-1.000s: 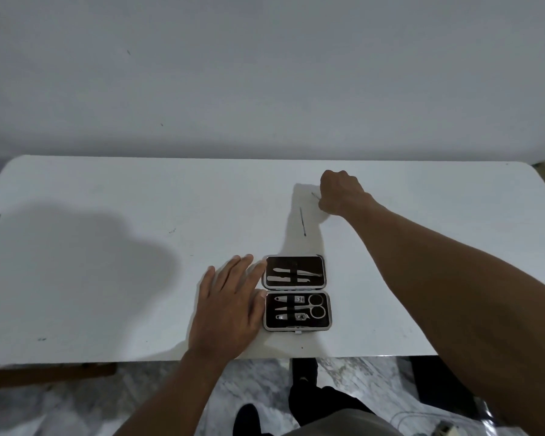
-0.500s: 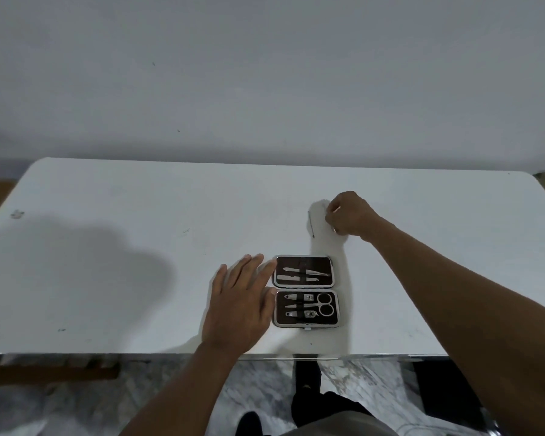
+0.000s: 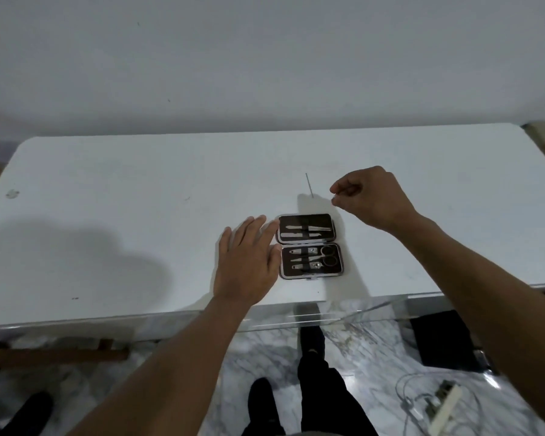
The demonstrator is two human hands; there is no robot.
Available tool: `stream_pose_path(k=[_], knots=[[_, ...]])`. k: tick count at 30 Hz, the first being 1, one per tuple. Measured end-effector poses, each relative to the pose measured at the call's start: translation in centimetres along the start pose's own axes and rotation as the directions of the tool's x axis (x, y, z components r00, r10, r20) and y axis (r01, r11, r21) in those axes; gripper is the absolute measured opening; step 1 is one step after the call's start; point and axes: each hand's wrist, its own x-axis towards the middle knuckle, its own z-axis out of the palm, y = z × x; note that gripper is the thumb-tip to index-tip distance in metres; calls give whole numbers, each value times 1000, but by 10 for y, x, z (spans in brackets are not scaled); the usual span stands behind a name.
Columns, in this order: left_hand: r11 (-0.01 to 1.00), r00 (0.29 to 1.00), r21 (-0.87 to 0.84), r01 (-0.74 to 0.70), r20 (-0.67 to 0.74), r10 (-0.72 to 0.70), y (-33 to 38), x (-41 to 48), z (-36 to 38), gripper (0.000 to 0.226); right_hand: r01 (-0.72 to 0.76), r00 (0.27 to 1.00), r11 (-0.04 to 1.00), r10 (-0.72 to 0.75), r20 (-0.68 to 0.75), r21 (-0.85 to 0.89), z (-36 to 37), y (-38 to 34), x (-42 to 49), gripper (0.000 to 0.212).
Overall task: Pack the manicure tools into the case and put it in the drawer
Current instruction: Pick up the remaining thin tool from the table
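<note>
Drawing back from the thin pick [image 3: 309, 185], which lies on the bench [image 3: 107, 215] near the case [image 3: 309, 245], the right hand [image 3: 372, 196] hovers beside it with thumb and forefinger pinched; whether they hold anything cannot be told. The left hand [image 3: 249, 256] lies flat, its straight fingers touching the one open case's left edge. Packing looks nearly done: scissors [image 3: 327, 260], two clippers [image 3: 311, 250] and at least two slim tools [image 3: 299, 236] sit strapped in, leaving one pick, the closing and the drawer.
</note>
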Motion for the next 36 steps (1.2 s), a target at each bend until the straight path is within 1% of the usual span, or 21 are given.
stream_pose_path(k=[6,11,15,19,21,26,30,32,36], knots=[[1000,1000,16,-8,-28,8,-1,0,3,47,25,998,984,-16,53,-174,12,7,-4,3],[1000,999,21,-18,-41,18,-3,1,5,47,-12,979,977,55,198,-212,20,5,1,13],[1000,999,9,-13,-44,13,-2,1,5,47,-26,981,979,64,182,-203,25,8,3,16],[1000,999,9,-9,-39,10,-1,1,5,48,-69,986,985,92,139,-160,28,13,6,7],[1000,999,6,-6,-39,6,-1,1,5,48,-70,988,985,91,127,-160,30,15,7,11],[1000,999,18,-4,-39,5,-2,1,6,48,110,986,958,-71,152,-265,33,20,4,13],[1000,1000,20,0,-31,0,-1,1,5,48,223,968,919,-168,188,-326,32,23,3,28],[1000,1000,28,0,-29,0,-1,1,5,48,251,959,906,-185,214,-342,31,22,2,29],[1000,1000,31,3,-26,-3,0,1,4,47,255,959,902,-190,208,-350,30,19,6,20]])
